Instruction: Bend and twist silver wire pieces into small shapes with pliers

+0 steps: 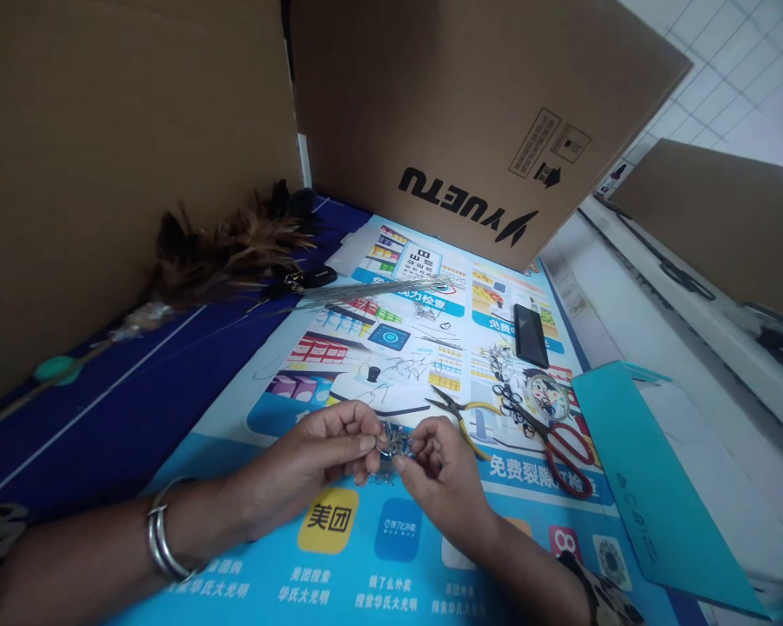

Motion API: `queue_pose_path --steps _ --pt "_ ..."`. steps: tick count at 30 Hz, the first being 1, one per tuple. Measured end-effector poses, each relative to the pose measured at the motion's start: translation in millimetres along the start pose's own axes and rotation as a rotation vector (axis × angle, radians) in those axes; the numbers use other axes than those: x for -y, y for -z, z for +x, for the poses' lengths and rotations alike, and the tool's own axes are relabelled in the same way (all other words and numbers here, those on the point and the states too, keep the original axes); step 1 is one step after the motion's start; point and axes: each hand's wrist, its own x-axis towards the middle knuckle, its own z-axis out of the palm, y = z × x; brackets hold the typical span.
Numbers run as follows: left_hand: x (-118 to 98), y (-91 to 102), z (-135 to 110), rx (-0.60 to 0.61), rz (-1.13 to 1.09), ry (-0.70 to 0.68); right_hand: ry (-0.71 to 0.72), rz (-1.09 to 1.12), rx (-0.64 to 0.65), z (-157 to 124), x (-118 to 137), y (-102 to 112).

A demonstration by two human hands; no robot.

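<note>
A small, shiny silver wire piece [397, 442] is held between both hands, low over the printed mat. My left hand [340, 445] pinches its left side between thumb and fingers. On the other side, the curled fingers and thumb of my right hand [445, 474] grip its right edge. Fine details of the piece are too small to make out. Just beyond my right hand lie pliers [460, 413] with yellow handles. Scissors [565, 448] with red handles rest farther right, beside several small dark rings [514, 407].
A bundle of thin metal wires [371, 290] lies across the mat [261, 522]. Loose wire bits are scattered ahead of my hands. A black rectangular object [531, 336] and a teal box [665, 496] sit to the right. Cardboard [463, 104] stands behind; brown feathers [235, 248] lie left.
</note>
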Motion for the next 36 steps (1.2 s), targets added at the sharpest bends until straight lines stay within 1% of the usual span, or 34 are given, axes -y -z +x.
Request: queue_pose_path --steps 3,5,7,10,11,13,15,17,19,20,22,24,26,31,36 --pt "-0.2 -2.2 -0.3 0.021 -0.023 0.003 0.052 0.009 -0.004 -0.9 2.1 1.4" --pt "-0.9 -3.5 -0.4 0.034 -0.040 0.000 0.071 0.067 0.013 -1.0 4.2 4.3" --pt "-1.6 -4.0 -0.3 0.043 -0.060 0.004 0.034 0.151 0.059 -0.2 6.1 7.1" --pt "-1.2 -3.2 0.4 0.058 -0.098 0.012 -0.064 0.274 0.156 2.0 6.4 8.7" --pt "-0.8 -2.8 0.7 0.062 -0.112 0.013 -0.078 0.307 0.166 2.6 5.8 8.5" --pt "0.1 -2.3 0.9 0.065 -0.136 0.015 -0.063 0.343 0.131 2.9 4.1 7.4" --pt "0.6 -2.2 1.0 0.058 -0.155 0.015 -0.026 0.306 0.049 2.0 3.2 6.8" --pt "0.6 -2.6 0.9 0.052 -0.162 0.012 0.031 0.186 -0.023 0.1 3.7 7.0" --pt "0.3 -3.2 0.9 0.051 -0.158 0.010 0.138 0.045 -0.067 -1.8 5.7 7.3" --pt "0.1 -3.7 0.9 0.053 -0.154 0.010 0.206 -0.016 -0.075 -2.5 6.9 7.2" --pt "-0.1 -4.8 0.8 0.070 -0.146 0.016 0.320 -0.097 -0.051 -3.1 9.1 6.2" --pt "0.1 -6.1 0.8 0.104 -0.132 0.032 0.367 -0.126 0.001 -2.7 10.3 4.9" --pt "0.4 -7.6 0.9 0.124 -0.125 0.050 0.364 -0.112 0.045 -1.8 10.0 4.2" --pt "2.3 -8.0 0.6 0.130 -0.121 0.077 0.282 -0.065 0.093 -0.4 8.6 6.4" --pt "5.3 -2.4 -0.7 0.179 -0.035 0.086 0.245 -0.110 0.074 0.7 9.4 7.0"
